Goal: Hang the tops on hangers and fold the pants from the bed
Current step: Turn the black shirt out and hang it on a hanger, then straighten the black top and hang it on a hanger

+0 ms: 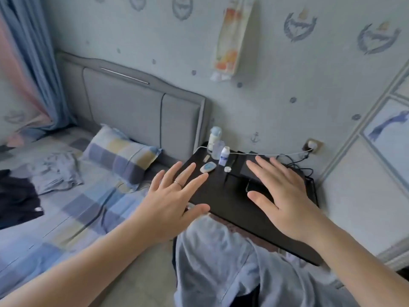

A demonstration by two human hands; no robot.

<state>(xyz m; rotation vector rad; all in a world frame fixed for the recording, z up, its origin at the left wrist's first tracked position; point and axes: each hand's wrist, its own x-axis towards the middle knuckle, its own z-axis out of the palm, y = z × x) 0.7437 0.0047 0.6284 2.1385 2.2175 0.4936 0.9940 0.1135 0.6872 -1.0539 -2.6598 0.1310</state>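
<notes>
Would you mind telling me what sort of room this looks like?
Most likely a bedroom: a bed with a grey padded headboard, a checked pillow and a dark bedside table holding small bottles.

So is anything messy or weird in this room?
Yes. A pale blue garment lies crumpled on the bed beside the pillow, and a dark garment lies bunched at the picture's left edge. Neither is folded or hung. The left hand and right hand are spread open over the nightstand, holding nothing.

Matt black worktop (221, 202) under my right hand (285, 196); smooth plastic bottle (224, 156) beyond it; checked cloth bedsheet (88, 207) beside my left hand (170, 196).
</notes>
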